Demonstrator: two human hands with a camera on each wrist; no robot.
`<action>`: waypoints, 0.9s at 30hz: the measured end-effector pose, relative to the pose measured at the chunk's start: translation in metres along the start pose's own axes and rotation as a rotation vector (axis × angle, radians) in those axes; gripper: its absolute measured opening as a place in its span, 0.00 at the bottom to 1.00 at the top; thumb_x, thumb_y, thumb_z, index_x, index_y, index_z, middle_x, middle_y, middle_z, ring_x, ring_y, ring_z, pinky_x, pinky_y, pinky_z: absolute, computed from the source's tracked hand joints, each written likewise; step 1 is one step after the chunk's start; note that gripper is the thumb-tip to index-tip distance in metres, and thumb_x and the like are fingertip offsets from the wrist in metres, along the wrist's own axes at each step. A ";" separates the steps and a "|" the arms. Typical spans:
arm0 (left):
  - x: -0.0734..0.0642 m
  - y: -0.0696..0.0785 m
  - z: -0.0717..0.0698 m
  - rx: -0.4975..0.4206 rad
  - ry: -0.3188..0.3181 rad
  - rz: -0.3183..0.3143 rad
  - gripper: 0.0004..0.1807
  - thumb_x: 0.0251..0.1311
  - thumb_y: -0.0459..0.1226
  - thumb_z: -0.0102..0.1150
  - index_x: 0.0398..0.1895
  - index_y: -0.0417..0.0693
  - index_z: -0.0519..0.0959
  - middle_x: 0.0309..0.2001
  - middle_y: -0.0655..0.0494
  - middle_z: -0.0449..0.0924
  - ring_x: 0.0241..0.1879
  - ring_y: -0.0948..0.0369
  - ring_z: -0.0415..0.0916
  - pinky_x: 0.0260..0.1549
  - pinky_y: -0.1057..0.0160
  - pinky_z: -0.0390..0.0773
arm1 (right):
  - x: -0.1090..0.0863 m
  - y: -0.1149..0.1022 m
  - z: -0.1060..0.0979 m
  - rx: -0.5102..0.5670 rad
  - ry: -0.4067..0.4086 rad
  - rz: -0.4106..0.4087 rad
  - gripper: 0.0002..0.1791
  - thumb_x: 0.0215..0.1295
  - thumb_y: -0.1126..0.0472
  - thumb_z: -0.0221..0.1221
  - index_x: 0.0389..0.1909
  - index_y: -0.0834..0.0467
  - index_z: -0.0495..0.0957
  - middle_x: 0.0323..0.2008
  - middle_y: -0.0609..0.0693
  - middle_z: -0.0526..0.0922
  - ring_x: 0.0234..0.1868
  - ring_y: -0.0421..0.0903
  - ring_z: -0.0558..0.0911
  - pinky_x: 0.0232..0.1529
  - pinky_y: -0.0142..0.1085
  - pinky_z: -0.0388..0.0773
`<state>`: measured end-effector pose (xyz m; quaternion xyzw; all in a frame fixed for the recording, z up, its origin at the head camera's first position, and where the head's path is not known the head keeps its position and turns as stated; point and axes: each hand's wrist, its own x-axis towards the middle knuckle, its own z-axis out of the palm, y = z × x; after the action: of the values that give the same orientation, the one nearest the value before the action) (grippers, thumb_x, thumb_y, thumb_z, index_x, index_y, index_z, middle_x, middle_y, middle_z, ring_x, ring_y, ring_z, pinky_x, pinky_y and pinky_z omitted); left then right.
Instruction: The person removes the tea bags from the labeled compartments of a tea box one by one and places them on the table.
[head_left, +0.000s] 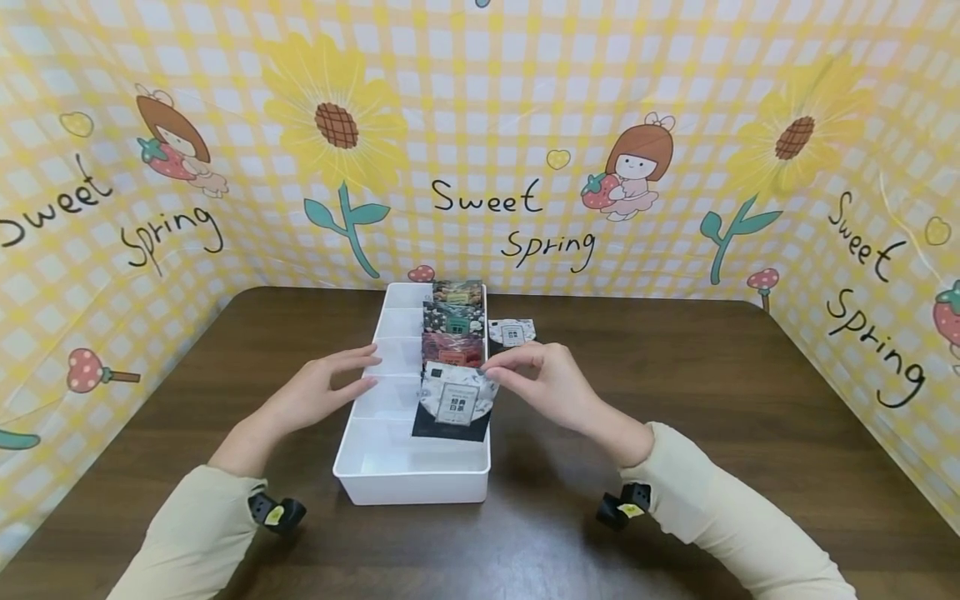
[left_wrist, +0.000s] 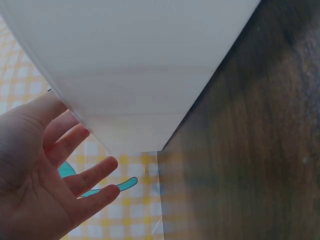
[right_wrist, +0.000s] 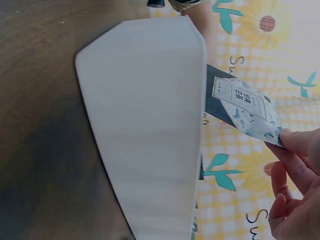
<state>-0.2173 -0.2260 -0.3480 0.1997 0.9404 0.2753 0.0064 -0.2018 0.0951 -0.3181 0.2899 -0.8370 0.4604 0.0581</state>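
Observation:
A white divided box (head_left: 412, 488) stands on the table, its long side running away from me. My right hand (head_left: 551, 387) pinches the upper right corner of a black-and-white tea sachet (head_left: 457, 400) between thumb and fingers. The sachet is upright, tilted, over the near part of the box; the right wrist view shows its lower end behind the box wall (right_wrist: 145, 115). At the box's left rim is my left hand (head_left: 307, 396), its fingers spread and loosely bent; in the left wrist view a fingertip (left_wrist: 82, 131) meets the rim, or nearly so.
Behind the held sachet, a red sachet (head_left: 452, 348), a dark green one (head_left: 454, 319) and an orange-brown one (head_left: 458, 292) stand in the box's right side. Another black-and-white sachet (head_left: 513, 332) lies right of the box. A checked cloth (head_left: 480, 108) surrounds the wooden table (head_left: 675, 358).

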 end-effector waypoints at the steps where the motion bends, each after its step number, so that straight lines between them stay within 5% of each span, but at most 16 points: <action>1: 0.000 0.001 0.000 0.001 0.002 0.005 0.25 0.65 0.45 0.52 0.61 0.42 0.71 0.67 0.40 0.63 0.66 0.40 0.60 0.62 0.38 0.62 | 0.000 -0.001 -0.002 0.002 0.010 0.001 0.08 0.59 0.61 0.62 0.38 0.58 0.85 0.36 0.51 0.87 0.41 0.43 0.82 0.44 0.37 0.80; 12: -0.001 0.001 -0.001 -0.004 0.007 0.008 0.25 0.65 0.45 0.53 0.61 0.42 0.71 0.67 0.40 0.63 0.66 0.40 0.60 0.61 0.38 0.62 | 0.000 -0.005 -0.018 0.013 0.074 0.029 0.08 0.59 0.60 0.62 0.38 0.57 0.85 0.35 0.51 0.86 0.32 0.42 0.76 0.30 0.29 0.75; 27: -0.003 0.003 -0.002 -0.009 0.007 0.001 0.25 0.65 0.44 0.53 0.61 0.41 0.70 0.67 0.40 0.63 0.66 0.40 0.60 0.62 0.38 0.62 | -0.001 -0.001 -0.034 -0.004 0.105 0.017 0.08 0.59 0.61 0.63 0.38 0.59 0.85 0.35 0.53 0.87 0.29 0.39 0.77 0.28 0.28 0.73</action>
<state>-0.2138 -0.2257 -0.3453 0.1990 0.9391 0.2802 0.0042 -0.2058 0.1224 -0.2985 0.2581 -0.8362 0.4737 0.0988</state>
